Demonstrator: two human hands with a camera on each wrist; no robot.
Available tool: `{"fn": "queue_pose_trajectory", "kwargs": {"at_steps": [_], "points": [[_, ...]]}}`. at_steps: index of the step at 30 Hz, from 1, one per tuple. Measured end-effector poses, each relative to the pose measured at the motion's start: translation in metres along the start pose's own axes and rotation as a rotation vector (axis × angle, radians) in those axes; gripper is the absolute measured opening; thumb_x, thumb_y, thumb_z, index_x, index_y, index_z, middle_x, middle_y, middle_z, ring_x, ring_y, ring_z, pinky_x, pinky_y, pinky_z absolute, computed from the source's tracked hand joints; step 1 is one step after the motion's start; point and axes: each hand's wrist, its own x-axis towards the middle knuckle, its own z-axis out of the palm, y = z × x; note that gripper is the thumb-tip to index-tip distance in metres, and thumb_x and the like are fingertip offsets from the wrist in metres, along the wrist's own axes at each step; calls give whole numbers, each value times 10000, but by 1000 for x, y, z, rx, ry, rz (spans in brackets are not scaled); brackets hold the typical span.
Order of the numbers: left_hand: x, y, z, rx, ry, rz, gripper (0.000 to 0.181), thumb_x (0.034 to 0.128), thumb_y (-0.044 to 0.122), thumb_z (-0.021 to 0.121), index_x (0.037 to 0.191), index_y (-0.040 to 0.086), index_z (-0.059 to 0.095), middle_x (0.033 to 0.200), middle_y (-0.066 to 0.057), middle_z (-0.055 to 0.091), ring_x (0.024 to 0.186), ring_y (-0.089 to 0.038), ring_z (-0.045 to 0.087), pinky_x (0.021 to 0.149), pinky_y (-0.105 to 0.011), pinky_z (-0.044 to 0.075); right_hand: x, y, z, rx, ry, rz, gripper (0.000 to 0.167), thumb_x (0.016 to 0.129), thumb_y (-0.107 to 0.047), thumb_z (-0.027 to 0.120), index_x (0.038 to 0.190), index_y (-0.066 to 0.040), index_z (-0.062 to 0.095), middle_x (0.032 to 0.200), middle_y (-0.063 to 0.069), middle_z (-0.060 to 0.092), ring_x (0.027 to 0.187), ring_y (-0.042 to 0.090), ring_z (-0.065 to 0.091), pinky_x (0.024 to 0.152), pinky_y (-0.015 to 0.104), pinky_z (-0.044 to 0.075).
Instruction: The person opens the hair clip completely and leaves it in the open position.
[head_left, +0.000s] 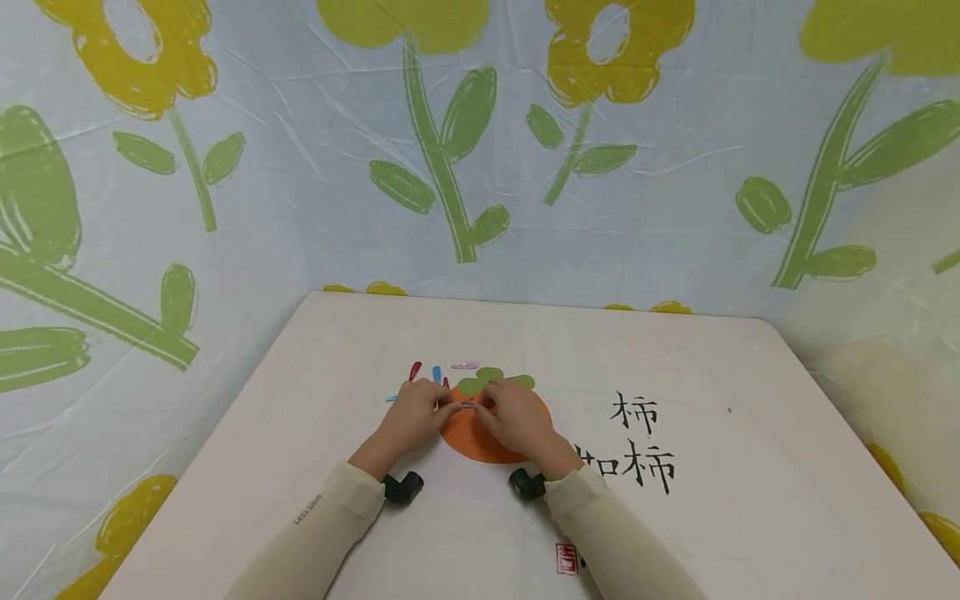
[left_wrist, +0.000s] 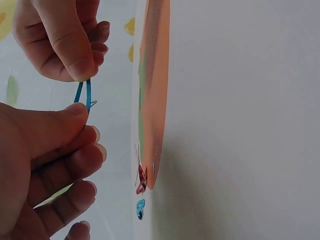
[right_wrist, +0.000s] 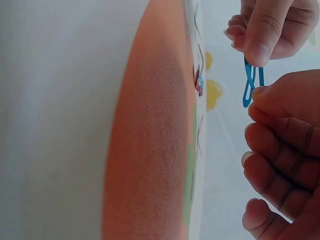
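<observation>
Between my two hands is a blue snap hair clip (right_wrist: 246, 95), held above the table. My left hand (head_left: 415, 415) pinches one end with thumb and index finger; in the left wrist view its other fingers are loosely bent. The other end is pinched by my right hand (head_left: 519, 419). In the right wrist view the clip's narrow frame and inner strip look spread apart. Beyond the left hand lie a dark red clip (head_left: 416, 370), a blue clip (head_left: 437, 374) and a pink clip (head_left: 465, 365), with part of a light-blue clip (head_left: 391, 398) beside the fingers.
Beneath the hands an orange persimmon picture (head_left: 480, 442) with green leaves (head_left: 491, 374) marks the pale table surface (head_left: 720, 525). Black brush characters (head_left: 648, 467) and a red seal mark (head_left: 567, 559) are to the right. A flower-printed cloth (head_left: 300, 167) hangs behind the table.
</observation>
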Motion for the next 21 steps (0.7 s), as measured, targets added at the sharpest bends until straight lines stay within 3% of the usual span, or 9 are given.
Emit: {"fn": "queue_pose_trajectory", "kwargs": {"at_steps": [10, 21], "points": [[-1, 3, -1, 54, -31, 27, 140, 900, 218, 681, 871, 109, 762, 762, 27, 686, 764, -150, 511, 785, -361, 383, 0, 2, 0, 33, 1, -2, 98, 893, -214, 681, 876, -120, 700, 882, -14, 646, 802, 137, 580, 692, 284, 503], [-1, 2, 0, 77, -113, -5, 141, 933, 179, 630, 964, 115, 751, 852, 16, 695, 818, -164, 510, 785, -364, 385, 1, 2, 1, 18, -27, 29, 80, 887, -236, 695, 851, -168, 718, 892, -41, 652, 803, 127, 583, 685, 269, 495]]}}
